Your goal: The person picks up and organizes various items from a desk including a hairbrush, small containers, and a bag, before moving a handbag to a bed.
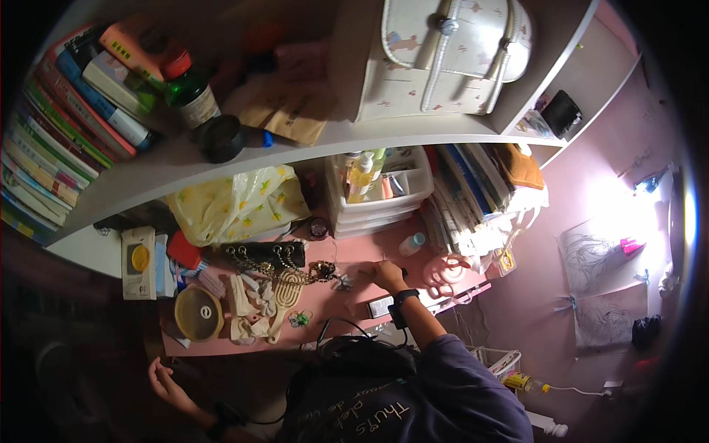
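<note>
My right hand (388, 277) is over the pink desk (354, 252), its fingers curled together; what they hold, if anything, is too small to make out. Just left of it lies a small silvery piece (343, 282), beside a dark bag (273, 255) with a gold chain (281, 267) and dark beads. My left hand (168, 385) hangs off the desk's front left corner, fingers loosely stretched and holding nothing. Nearest to it on the desk is a round, yellowish lidded container (199, 314). A cream hairbrush (286, 299) lies between the hands, with white cloth pieces (251, 306) next to it.
At the back stand a white drawer organizer (380, 196) with bottles and a stack of books and papers (473, 196). A yellow-patterned plastic bag (240, 203) sits back left. Above runs a shelf (317, 151) bearing a white backpack (443, 66). Pink rings (447, 275) lie right of my right hand.
</note>
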The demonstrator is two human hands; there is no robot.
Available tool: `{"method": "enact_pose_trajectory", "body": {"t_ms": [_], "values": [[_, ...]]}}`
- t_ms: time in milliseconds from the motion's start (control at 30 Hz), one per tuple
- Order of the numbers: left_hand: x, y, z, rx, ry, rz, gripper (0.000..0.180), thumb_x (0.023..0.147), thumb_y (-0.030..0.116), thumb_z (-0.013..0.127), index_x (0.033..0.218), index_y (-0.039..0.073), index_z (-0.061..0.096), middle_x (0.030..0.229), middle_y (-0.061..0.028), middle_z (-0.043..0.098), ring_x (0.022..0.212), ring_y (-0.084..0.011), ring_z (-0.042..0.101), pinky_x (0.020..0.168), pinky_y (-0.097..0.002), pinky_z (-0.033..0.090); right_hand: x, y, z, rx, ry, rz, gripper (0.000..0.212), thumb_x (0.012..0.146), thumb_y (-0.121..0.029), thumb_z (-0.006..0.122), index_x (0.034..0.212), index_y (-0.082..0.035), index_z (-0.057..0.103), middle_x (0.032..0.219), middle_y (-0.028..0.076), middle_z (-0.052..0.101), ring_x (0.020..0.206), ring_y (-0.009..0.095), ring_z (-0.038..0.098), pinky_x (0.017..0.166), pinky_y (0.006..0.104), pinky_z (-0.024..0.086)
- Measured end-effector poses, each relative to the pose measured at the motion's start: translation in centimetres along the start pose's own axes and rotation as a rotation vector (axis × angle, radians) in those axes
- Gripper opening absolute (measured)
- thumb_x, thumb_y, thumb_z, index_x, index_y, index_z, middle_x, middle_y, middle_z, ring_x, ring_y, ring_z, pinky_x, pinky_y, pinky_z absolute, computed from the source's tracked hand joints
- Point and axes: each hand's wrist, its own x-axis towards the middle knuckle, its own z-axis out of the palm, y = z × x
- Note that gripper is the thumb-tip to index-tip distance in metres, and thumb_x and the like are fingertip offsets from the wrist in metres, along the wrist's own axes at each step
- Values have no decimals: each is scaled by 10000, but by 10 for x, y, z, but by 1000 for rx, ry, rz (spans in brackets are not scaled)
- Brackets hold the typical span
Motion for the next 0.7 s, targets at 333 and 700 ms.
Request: {"method": "enact_pose_trajectory", "body": {"t_ms": [333, 700], "values": [[12, 13, 32, 5, -76, -60, 241, 933, 189, 456, 1027, -5, 565, 715, -14, 482, 653, -92, 431, 635, -221, 384, -3, -29, -142, 604, 484, -154, 173, 787, -120, 602, 883, 20, 564, 701, 164, 574, 605, 224, 564, 571, 299, 440], [16, 10, 50, 33, -108, -8, 231, 934, 216, 459, 994, 22, 569, 819, -23, 530, 677, -99, 442, 634, -234, 391, 34, -37, -198, 1148, 839, -188, 146, 886, -90, 511, 939, 47, 512, 737, 69, 600, 627, 98, 567, 548, 231, 428]]}}
